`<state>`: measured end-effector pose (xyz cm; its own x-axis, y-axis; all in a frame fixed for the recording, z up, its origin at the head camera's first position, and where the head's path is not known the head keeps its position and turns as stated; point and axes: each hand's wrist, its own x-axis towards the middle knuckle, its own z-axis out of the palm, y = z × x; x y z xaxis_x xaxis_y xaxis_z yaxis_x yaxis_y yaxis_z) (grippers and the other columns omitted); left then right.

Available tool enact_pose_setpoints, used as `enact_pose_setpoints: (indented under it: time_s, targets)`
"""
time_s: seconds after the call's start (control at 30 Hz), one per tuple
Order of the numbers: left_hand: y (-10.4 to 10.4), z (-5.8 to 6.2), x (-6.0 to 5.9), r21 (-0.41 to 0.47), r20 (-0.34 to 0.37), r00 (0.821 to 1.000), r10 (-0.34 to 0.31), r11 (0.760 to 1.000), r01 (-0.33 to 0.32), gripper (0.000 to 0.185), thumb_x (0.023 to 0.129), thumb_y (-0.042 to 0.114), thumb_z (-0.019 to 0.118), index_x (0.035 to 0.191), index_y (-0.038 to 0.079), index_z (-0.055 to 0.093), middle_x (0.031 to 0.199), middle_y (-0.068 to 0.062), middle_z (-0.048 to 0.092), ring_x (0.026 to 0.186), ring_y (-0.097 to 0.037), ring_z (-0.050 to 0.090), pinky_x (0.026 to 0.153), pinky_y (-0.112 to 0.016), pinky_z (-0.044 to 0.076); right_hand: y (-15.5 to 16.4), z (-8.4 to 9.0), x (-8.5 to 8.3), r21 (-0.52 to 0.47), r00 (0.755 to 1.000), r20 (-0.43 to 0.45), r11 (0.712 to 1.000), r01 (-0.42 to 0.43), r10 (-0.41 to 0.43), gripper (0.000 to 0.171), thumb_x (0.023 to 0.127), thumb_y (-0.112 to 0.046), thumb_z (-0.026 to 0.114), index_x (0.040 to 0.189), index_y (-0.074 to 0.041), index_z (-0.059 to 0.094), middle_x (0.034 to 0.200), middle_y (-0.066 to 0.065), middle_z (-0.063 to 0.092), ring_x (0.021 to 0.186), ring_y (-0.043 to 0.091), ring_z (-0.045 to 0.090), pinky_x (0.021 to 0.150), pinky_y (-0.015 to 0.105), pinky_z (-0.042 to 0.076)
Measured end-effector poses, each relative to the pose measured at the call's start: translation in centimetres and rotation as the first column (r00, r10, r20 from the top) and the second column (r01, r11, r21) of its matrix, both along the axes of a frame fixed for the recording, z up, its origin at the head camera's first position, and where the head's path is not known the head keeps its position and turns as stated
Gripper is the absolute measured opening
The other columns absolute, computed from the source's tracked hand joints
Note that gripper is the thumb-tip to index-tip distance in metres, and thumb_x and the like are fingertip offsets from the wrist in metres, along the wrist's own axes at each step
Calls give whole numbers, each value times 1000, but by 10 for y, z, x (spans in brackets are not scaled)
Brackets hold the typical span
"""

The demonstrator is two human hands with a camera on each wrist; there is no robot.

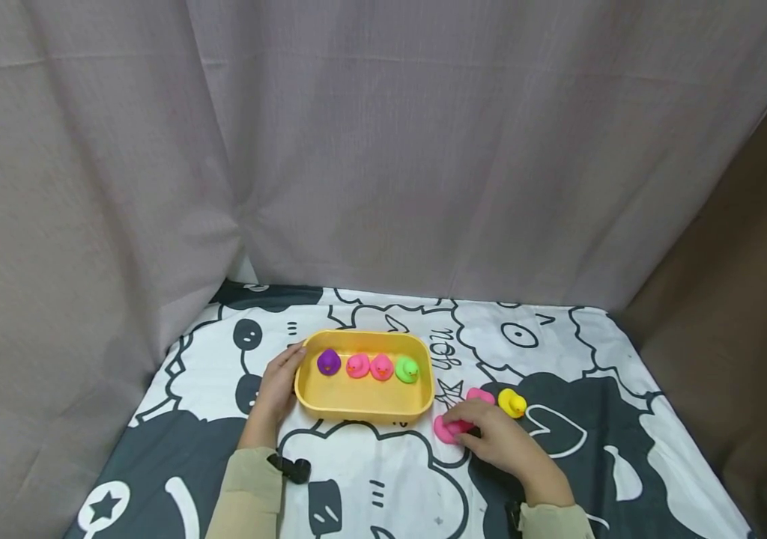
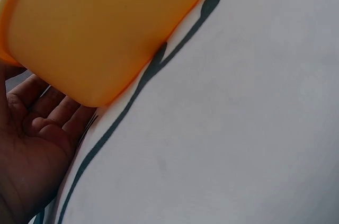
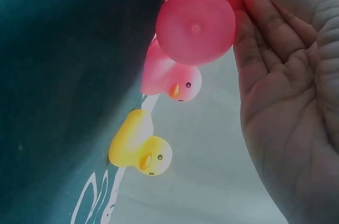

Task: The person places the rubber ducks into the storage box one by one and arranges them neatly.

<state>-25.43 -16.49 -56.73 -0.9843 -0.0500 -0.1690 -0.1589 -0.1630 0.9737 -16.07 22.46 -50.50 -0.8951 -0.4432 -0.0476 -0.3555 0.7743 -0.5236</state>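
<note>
Pink rubber duck: pinched it with the right hand, just right of the yellow tray; gripped the tray's left end with the left hand; seemingly was at the picking-up step; probably needed lifting over the rim next, then lowering beside the green rubber duck.
</note>
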Motion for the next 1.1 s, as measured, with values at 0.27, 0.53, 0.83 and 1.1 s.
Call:
enact_pose_setpoints:
  time_s: [0.27,0.53,0.83,1.1]
  targets:
    - [0,0,0,12,-11,1000,-1,1000,1,46,101,32,57,143,12,57,150,-6,50,138,-24,45,115,-38,38,1,2,-2,13,999,34,999,38,-38,38,85,-3,78,118,-20,71,113,-12,65,104,13,56,100,46,53]
    - [1,1,-1,23,-15,1000,0,1000,0,45,102,31,57,142,12,58,150,-6,49,138,-24,46,114,-38,40,0,2,-3,40,995,-42,995,87,-86,33,84,-18,83,115,-20,73,109,-11,66,102,13,57,97,44,54]
    - [1,1,-2,22,-18,1000,-4,1000,5,45,102,31,57,143,11,57,152,-7,47,140,-25,43,115,-39,38,-4,-6,-6,57,989,-52,988,142,-139,34,83,-24,84,114,-24,73,109,-13,67,102,11,56,100,43,52]
    - [0,1,1,21,-7,1000,-11,1000,11,46,103,31,56,144,11,56,153,-8,46,141,-26,41,116,-41,37,-4,-6,-5,48,989,-22,988,150,-149,34,83,-26,84,116,-25,74,107,-14,66,100,12,56,96,43,55]
